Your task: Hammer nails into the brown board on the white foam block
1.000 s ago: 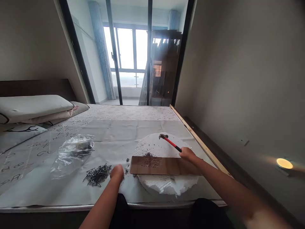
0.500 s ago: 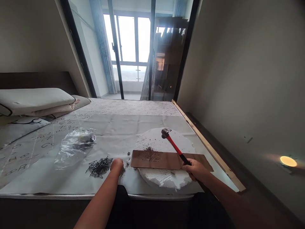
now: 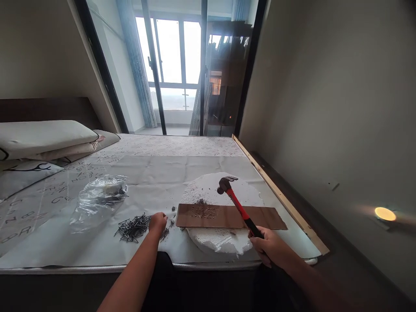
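My right hand (image 3: 271,248) grips the black end of a red-handled claw hammer (image 3: 236,203), whose head hovers over the far edge of a thin brown board (image 3: 256,217). The board lies across a round white foam block (image 3: 214,240) and carries a patch of small nail holes or nail heads near its left end. My left hand (image 3: 157,222) rests with fingers curled down at the right edge of a pile of dark nails (image 3: 131,228); whether it holds a nail is hidden.
All of this lies on a grey sheet (image 3: 152,173) spread over a bed. A crumpled clear plastic bag (image 3: 97,200) sits left of the nails. Pillows (image 3: 42,141) lie at the far left. A wooden strip (image 3: 276,193) edges the bed on the right.
My right hand has drawn back toward me and to the right, tilting the hammer more upright. My left hand has shifted slightly left onto the nail pile.
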`<state>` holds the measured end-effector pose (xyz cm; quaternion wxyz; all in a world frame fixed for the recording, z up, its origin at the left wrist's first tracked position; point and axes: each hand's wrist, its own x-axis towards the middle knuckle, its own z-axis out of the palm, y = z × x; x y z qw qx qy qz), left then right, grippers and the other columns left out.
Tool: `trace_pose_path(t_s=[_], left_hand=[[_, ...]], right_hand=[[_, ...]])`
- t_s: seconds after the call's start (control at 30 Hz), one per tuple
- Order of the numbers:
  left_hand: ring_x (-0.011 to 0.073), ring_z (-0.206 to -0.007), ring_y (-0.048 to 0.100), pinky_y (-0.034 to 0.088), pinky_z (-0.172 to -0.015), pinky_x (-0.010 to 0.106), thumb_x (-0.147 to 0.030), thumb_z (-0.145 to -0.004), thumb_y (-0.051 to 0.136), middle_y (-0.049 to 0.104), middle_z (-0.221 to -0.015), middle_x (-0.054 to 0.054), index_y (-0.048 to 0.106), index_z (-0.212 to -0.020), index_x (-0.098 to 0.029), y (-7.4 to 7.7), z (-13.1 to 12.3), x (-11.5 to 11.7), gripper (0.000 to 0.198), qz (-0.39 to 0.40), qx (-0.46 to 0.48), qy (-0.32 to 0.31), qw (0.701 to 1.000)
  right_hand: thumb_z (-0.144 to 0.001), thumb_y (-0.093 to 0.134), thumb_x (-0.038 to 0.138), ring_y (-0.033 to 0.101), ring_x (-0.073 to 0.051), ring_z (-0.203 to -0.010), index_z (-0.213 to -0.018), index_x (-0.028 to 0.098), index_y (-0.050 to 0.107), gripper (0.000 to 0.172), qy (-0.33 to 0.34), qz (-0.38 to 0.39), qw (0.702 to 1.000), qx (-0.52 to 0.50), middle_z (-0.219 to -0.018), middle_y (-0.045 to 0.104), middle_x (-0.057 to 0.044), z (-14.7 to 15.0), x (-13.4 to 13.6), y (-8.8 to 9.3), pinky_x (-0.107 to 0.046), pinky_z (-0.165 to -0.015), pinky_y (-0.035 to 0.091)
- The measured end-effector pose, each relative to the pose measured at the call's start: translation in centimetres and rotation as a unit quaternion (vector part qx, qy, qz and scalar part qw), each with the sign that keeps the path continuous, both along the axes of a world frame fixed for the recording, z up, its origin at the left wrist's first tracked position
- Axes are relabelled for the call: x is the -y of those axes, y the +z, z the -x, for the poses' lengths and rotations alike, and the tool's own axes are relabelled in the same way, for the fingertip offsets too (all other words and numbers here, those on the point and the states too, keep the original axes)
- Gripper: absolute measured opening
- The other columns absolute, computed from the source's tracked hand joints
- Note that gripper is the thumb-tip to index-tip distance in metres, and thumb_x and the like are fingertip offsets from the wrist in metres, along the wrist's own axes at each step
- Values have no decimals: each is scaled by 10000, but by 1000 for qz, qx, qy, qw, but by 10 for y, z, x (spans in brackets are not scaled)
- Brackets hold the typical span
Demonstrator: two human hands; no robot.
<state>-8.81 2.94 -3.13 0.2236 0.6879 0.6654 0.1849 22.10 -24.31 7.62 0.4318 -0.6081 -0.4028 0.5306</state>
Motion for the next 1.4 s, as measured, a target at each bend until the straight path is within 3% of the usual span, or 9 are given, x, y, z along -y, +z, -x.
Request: trace_pose_path(t_s=[0.2, 0.37, 0.7, 0.83, 0.93, 1.07, 1.23, 1.4], left_hand=[[169, -677, 605, 402, -576, 233, -357, -792, 393, 662, -727, 51, 562, -740, -170, 15, -29, 32, 257, 1, 216, -8, 976], [173, -646, 569, 354, -552, 239, -339, -810, 374, 639, -680, 36, 555, -723, -194, 31, -41, 54, 248, -97, 105, -26, 989], [189, -668, 608, 397, -588, 260, -349, -841, 384, 672, -720, 51, 621, -769, -192, 32, -51, 85, 293, -98, 60, -140, 983], [204, -759, 624, 438, -676, 277, -386, -834, 423, 688, -772, 56, 654, -847, -199, 47, -61, 96, 297, -189, 92, -143, 967], [158, -622, 616, 450, -613, 243, -353, -846, 427, 669, -651, 20, 655, -863, -201, 54, -84, 110, 274, -161, 165, -193, 954], [136, -638, 613, 466, -577, 213, -316, -790, 542, 684, -729, 22, 679, -779, -205, 53, -108, 118, 177, -145, 237, -234, 932], [121, -606, 602, 497, -562, 217, -332, -765, 589, 662, -743, 36, 708, -777, -192, 40, -105, 108, 184, -115, 310, -233, 914], [141, -659, 613, 503, -612, 241, -354, -762, 600, 671, -731, 44, 724, -761, -194, 29, -107, 104, 202, -91, 285, -242, 923]], right_hand=[[-694, 507, 362, 255, -43, -256, -785, 207, 413, 203, -4, 3, 999, -34, -405, 312, 144, 6, 16, -4, -181, -269, 236], [-716, 478, 332, 242, -49, -242, -772, 207, 410, 153, 12, -2, 1000, -22, -350, 283, 152, 10, 25, -2, -178, -275, 209], [-714, 494, 377, 229, -50, -245, -779, 211, 398, 202, -4, 7, 1000, -9, -336, 292, 152, 8, 30, -6, -184, -288, 199], [-701, 496, 360, 214, -41, -240, -746, 214, 395, 183, -3, 29, 1000, -9, -338, 286, 152, 9, 34, -4, -183, -283, 182], [-689, 485, 338, 213, -38, -236, -744, 212, 396, 164, -6, 34, 999, -10, -342, 285, 154, 11, 38, -7, -176, -272, 175], [-694, 460, 300, 219, -42, -233, -757, 209, 402, 125, 6, 30, 999, -26, -333, 279, 157, 13, 41, -13, -172, -270, 175], [-685, 448, 290, 222, -45, -242, -772, 206, 406, 128, 5, 50, 999, -15, -330, 280, 155, 17, 43, -12, -170, -273, 183], [-702, 454, 300, 229, -49, -251, -778, 208, 409, 127, 15, 67, 998, 1, -328, 284, 153, 21, 42, -6, -176, -293, 201]])
